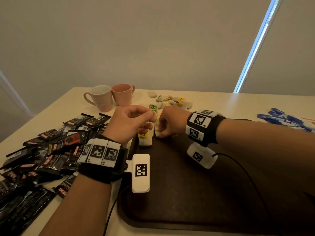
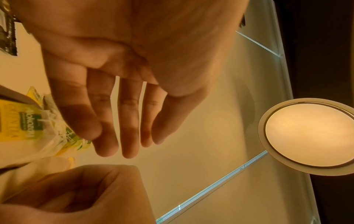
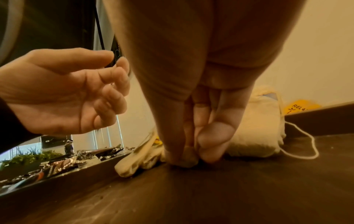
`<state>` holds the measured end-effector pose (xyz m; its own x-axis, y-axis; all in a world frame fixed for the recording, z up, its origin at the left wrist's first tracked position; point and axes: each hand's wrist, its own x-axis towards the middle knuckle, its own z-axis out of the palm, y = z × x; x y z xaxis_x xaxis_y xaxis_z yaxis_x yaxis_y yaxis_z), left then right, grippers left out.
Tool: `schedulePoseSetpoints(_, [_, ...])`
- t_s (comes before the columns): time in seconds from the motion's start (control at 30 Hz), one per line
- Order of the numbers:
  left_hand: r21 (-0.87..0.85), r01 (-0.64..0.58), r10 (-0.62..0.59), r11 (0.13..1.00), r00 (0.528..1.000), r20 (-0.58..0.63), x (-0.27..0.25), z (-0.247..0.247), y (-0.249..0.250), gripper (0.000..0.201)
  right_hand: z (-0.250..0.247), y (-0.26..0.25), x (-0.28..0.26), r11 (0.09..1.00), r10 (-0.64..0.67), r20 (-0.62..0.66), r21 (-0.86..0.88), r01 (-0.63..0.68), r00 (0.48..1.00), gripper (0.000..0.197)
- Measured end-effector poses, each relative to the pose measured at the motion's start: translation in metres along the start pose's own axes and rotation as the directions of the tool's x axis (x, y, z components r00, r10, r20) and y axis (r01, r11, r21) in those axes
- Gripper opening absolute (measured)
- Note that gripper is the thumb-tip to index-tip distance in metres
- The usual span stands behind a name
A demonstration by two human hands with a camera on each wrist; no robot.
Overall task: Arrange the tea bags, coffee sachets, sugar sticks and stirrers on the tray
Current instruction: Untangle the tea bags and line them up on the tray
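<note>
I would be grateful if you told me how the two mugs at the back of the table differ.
The speckled pale pink mug stands left and nearer; the plain salmon pink mug stands right and farther back. The speckled mug's handle points left, the salmon mug's right. The speckled mug's inside looks white, the salmon mug's pink. Both stand upright, side by side, off the tray.

You are seated at a pale table [image 1: 213, 101] in what reads as an office break room or a home dining corner; which, the pictures cannot settle. Evidence: two pink mugs [image 1: 109, 97], a heap of coffee sachets [image 1: 51, 150], a roller blind [image 1: 153, 40] over a window, a round ceiling lamp [image 2: 310, 136].
</note>
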<state>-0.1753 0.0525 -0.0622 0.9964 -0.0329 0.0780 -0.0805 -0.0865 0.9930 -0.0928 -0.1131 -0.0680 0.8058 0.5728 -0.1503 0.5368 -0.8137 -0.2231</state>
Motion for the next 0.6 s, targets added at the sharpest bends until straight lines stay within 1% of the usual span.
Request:
schedulePoseSetpoints(0.1, [-0.006, 0.009, -0.009, 1.0, 1.0, 0.007, -0.001, 0.004, 0.0, 0.007, -0.013, 0.009, -0.007, 0.991, 0.03, 0.009, 0.133, -0.031, 1.0, 0.019])
schedulePoseSetpoints(0.17, [-0.009, 0.02, -0.019, 1.0, 1.0, 0.008, -0.001, 0.005, -0.001, 0.007, -0.028, 0.025, -0.014, 0.976, 0.076, -0.029, 0.207, -0.068, 0.997, 0.016])
schedulePoseSetpoints(0.23, [0.003, 0.026, -0.026, 1.0, 1.0, 0.008, 0.0, 0.006, -0.002, 0.008, -0.042, 0.048, -0.017, 0.973, 0.144, -0.055, 0.187, -0.131, 0.988, 0.014])
schedulePoseSetpoints(0.3, [0.012, 0.031, -0.031, 0.999, 0.999, 0.009, 0.001, 0.007, -0.003, 0.009, -0.049, 0.071, -0.012, 0.971, 0.223, -0.07, 0.1, -0.216, 0.972, 0.013])
schedulePoseSetpoints(0.33, [0.015, 0.034, -0.034, 0.999, 0.999, 0.01, 0.002, 0.008, -0.004, 0.009, -0.05, 0.079, -0.007, 0.967, 0.254, -0.085, 0.045, -0.251, 0.963, 0.016])
schedulePoseSetpoints(0.4, [0.017, 0.04, -0.04, 0.999, 0.999, 0.008, 0.003, 0.008, -0.005, 0.009, -0.048, 0.089, 0.005, 0.952, 0.299, -0.092, -0.039, -0.304, 0.95, 0.036])
schedulePoseSetpoints(0.43, [0.017, 0.041, -0.042, 0.999, 0.999, 0.006, 0.003, 0.008, -0.005, 0.009, -0.047, 0.091, 0.012, 0.947, 0.314, -0.068, -0.052, -0.318, 0.947, 0.049])
schedulePoseSetpoints(0.5, [0.02, 0.042, -0.042, 0.999, 0.999, 0.004, 0.003, 0.008, -0.006, 0.009, -0.045, 0.094, 0.029, 0.944, 0.323, -0.004, -0.066, -0.322, 0.946, 0.07])
schedulePoseSetpoints(0.6, [0.028, 0.043, -0.043, 0.999, 0.999, 0.004, 0.003, 0.01, -0.006, 0.011, -0.044, 0.095, 0.055, 0.945, 0.31, 0.11, -0.14, -0.294, 0.944, 0.097])
